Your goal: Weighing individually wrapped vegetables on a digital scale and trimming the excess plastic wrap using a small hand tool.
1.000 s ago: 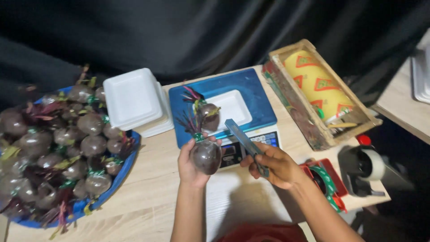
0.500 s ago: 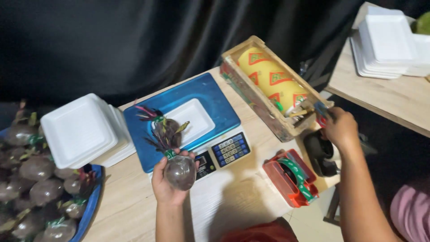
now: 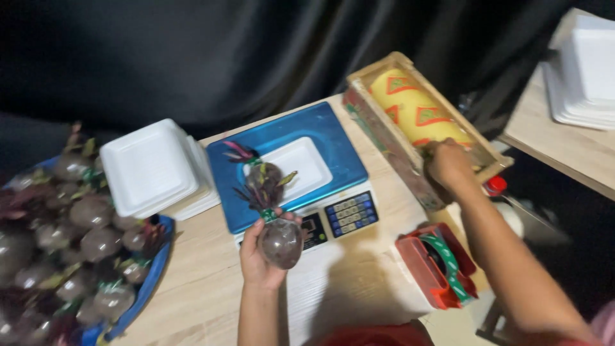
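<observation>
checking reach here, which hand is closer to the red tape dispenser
Right. The right hand is up at the wooden box, above the tape dispenser; the left hand holds a wrapped beet farther off.

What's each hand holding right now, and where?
Left hand cups the plastic-wrapped dark round beetroot around its bulb. Right hand rests on the wooden box; grip unclear.

A black curtain (image 3: 192, 57) hangs behind a pale wooden table (image 3: 192, 288), with a second table (image 3: 564, 147) alongside.
</observation>
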